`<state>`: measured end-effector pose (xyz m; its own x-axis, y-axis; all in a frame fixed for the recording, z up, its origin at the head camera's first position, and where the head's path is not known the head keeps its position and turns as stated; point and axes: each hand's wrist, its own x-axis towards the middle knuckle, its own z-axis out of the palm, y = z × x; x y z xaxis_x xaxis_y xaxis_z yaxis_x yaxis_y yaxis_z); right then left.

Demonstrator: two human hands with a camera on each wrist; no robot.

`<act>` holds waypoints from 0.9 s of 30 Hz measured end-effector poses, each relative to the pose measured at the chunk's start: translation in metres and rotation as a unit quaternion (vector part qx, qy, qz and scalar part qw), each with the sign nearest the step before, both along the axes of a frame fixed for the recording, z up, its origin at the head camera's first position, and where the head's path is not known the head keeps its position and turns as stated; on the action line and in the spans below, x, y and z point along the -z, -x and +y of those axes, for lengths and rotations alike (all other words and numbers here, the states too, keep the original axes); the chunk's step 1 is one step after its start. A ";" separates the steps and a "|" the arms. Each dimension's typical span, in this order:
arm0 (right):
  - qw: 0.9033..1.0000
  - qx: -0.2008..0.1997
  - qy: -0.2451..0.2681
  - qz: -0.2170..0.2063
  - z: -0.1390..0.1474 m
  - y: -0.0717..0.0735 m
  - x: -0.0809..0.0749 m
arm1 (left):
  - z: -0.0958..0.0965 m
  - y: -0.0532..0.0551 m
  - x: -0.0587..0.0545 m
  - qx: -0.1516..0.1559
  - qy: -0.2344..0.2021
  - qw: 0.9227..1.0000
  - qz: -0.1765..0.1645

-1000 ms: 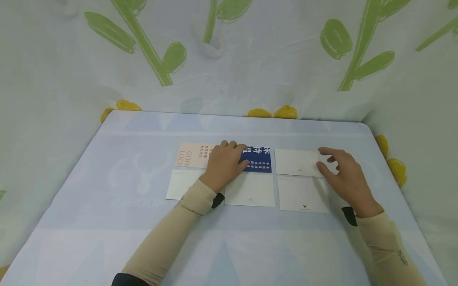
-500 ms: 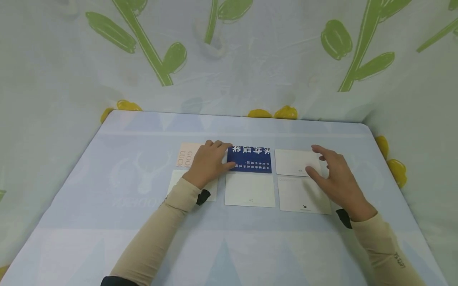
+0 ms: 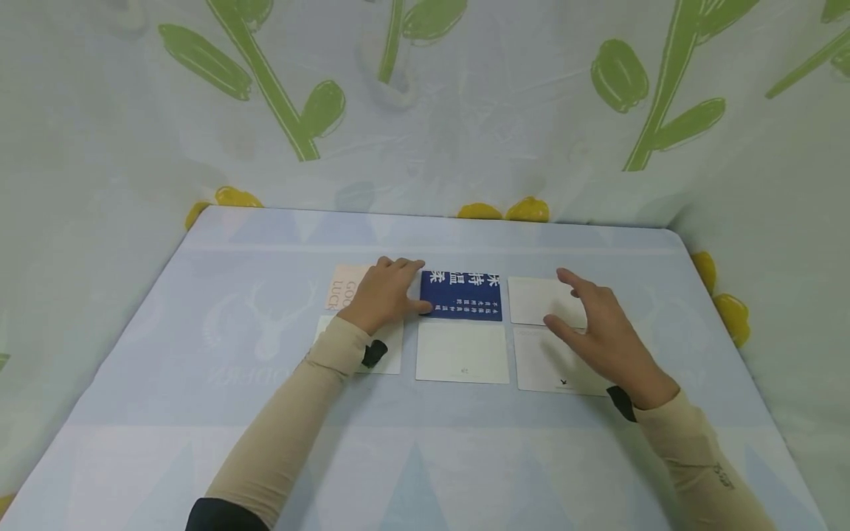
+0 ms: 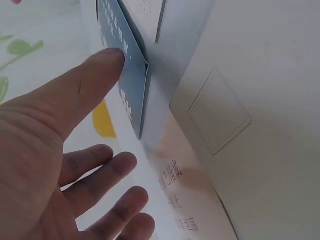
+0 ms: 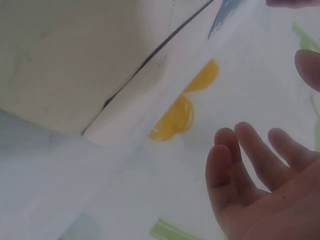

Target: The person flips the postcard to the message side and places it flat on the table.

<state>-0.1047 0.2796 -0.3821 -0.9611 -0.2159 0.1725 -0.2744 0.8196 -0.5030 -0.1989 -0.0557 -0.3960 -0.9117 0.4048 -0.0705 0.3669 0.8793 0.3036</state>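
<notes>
Six-sided layout aside, the cards lie in two rows on the table. A blue card (image 3: 462,304) with white characters is in the far row's middle; in the left wrist view the left thumb's tip overlaps this blue card (image 4: 136,82). My left hand (image 3: 380,296) is over a pink card (image 3: 341,284) lettered "GOOD LUCK", fingers spread and relaxed, covering part of it. My right hand (image 3: 606,330) hovers with thumb and fingers apart over two white cards at the right, the far one (image 3: 534,301) and the near one (image 3: 541,360). Nothing is between its fingers.
A plain white card (image 3: 462,354) is in the near row's middle, and another white card (image 3: 388,354) is partly under the left wrist. The pale blue table (image 3: 398,442) ends at a curtain (image 3: 465,147) with green stems and yellow flowers.
My left hand has shifted left, uncovering more of the blue card and covering more of the pink one. My right hand has moved left over the white cards.
</notes>
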 end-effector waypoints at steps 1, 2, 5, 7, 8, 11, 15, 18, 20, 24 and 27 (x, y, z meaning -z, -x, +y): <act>1.000 -0.002 -0.002 -0.002 -0.001 0.000 0.000 | 0.000 0.001 0.000 0.001 0.000 1.000 -0.005; 1.000 -0.005 -0.002 -0.004 -0.002 0.001 0.000 | 0.001 0.002 0.000 0.002 -0.001 1.000 -0.010; 1.000 -0.009 -0.005 -0.013 -0.006 0.002 0.001 | 0.002 0.006 0.000 0.008 -0.005 1.000 -0.028; 1.000 -0.009 -0.007 -0.021 -0.009 0.003 0.001 | 0.003 0.008 -0.001 0.012 -0.006 0.999 -0.036; 1.000 -0.010 -0.007 -0.024 -0.010 0.004 0.001 | 0.003 0.008 -0.002 0.014 -0.006 0.999 -0.040; 0.999 -0.016 -0.009 -0.029 -0.013 0.006 0.002 | 0.004 0.010 -0.003 0.020 0.001 0.999 -0.047; 0.999 -0.026 -0.008 -0.035 -0.016 0.009 0.004 | 0.005 0.012 -0.003 0.028 0.017 0.998 -0.052; 0.999 -0.025 -0.009 -0.045 -0.018 0.011 0.005 | 0.007 0.012 -0.003 0.029 0.020 0.998 -0.056; 0.998 -0.024 -0.012 -0.049 -0.021 0.014 0.005 | 0.008 0.011 -0.003 0.027 0.022 0.998 -0.059; 0.998 -0.023 -0.018 -0.055 -0.025 0.019 0.004 | 0.010 0.009 -0.004 0.025 0.042 0.997 -0.055; 0.998 -0.025 -0.020 -0.062 -0.028 0.022 0.003 | 0.011 0.008 -0.005 0.030 0.055 0.997 -0.044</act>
